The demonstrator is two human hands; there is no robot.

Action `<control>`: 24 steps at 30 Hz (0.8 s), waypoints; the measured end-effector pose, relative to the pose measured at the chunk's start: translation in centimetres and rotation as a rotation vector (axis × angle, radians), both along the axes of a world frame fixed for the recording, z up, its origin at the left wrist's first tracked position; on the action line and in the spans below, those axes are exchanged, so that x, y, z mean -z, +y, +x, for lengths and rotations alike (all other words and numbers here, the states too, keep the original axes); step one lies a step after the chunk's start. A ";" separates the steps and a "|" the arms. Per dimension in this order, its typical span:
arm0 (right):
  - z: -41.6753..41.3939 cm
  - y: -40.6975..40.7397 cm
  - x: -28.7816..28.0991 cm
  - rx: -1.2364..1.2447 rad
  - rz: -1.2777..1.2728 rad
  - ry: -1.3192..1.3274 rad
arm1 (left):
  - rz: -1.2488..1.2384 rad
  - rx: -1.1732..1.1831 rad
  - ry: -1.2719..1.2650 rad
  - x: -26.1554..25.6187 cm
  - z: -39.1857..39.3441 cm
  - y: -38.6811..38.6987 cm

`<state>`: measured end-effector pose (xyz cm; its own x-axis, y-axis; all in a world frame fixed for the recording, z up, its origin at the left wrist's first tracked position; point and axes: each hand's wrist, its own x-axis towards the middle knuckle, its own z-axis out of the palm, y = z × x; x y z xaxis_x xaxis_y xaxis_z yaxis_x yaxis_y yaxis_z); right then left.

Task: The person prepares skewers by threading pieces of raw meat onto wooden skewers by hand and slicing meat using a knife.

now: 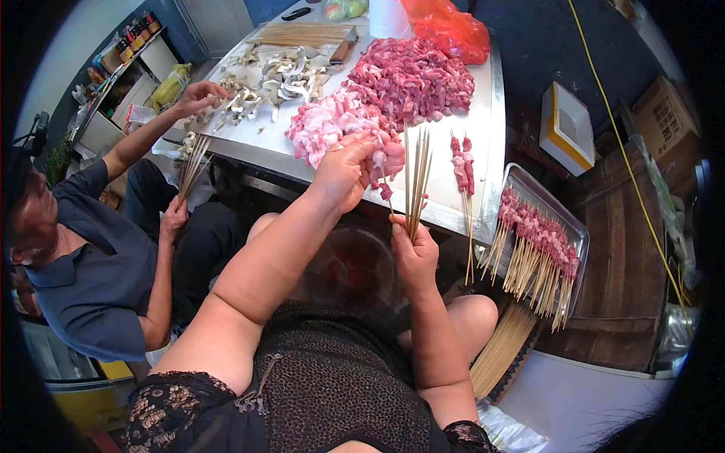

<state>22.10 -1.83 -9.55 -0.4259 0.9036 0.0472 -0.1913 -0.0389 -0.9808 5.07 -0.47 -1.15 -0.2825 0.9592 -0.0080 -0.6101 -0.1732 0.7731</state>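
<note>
My right hand [416, 249] holds a fanned bundle of bamboo skewers [418, 175], points up. One skewer leans left of the bundle and carries a small piece of red meat [386, 191]. At its upper end my left hand [352, 170] grips a pale piece of meat [378, 159], partly hidden by the fingers. Just behind that hand lies a heap of pale, fatty meat pieces [331, 122] on the metal-topped table [447, 206]. A larger heap of redder meat strips [413, 76] adjoins it. Two loaded meat skewers [463, 167] rest at the table's right edge.
A metal tray [579, 226] at right bears many meat skewers [544, 240]; bare skewers [504, 351] lie below. At left a co-worker [102, 272] holds skewers [194, 164] and reaches to sliced mushrooms [291, 73]. A cleaver [344, 48] and red plastic bag [447, 28] lie farther back.
</note>
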 end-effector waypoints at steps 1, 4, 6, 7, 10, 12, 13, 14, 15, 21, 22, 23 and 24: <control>0.0 0.0 -0.1 -0.006 -0.042 0.035 | 0.000 0.001 -0.003 0.1 0.1 -0.1; 0.0 0.1 -0.8 -0.011 -0.127 0.089 | -0.039 0.092 -0.044 0.8 0.9 -0.5; 0.1 0.2 -0.9 -0.008 -0.170 0.108 | -0.059 0.086 -0.035 1.3 1.6 -0.5; 0.2 0.3 -0.8 -0.015 -0.172 0.119 | -0.077 0.080 -0.025 1.4 2.0 -0.6; 0.3 0.5 -0.9 -0.029 -0.176 0.137 | -0.113 0.065 -0.030 1.9 2.3 -0.7; 0.4 0.5 -1.3 -0.036 -0.177 0.144 | -0.118 0.065 -0.033 1.8 2.3 -0.6; 0.6 0.5 -1.8 -0.058 -0.221 0.115 | -0.129 0.020 -0.038 1.5 2.3 -0.6; 0.6 0.6 -2.0 -0.079 -0.266 0.086 | -0.140 -0.025 -0.043 1.3 2.3 -0.5; 0.6 0.5 -1.9 -0.080 -0.265 0.088 | -0.140 -0.026 -0.040 1.5 2.0 -0.4; -0.3 -0.7 -1.0 -0.162 -0.174 0.067 | 0.029 -0.138 -0.037 2.4 3.5 -0.9; -0.5 -0.8 -0.7 -0.153 -0.163 0.091 | 0.027 -0.111 -0.040 2.7 3.6 -1.1; -0.5 -0.9 -0.7 -0.152 -0.164 0.091 | 0.026 -0.109 -0.040 2.9 3.8 -1.1; -0.6 -1.0 -0.7 -0.144 -0.175 0.113 | 0.005 -0.093 -0.011 2.6 4.1 -1.2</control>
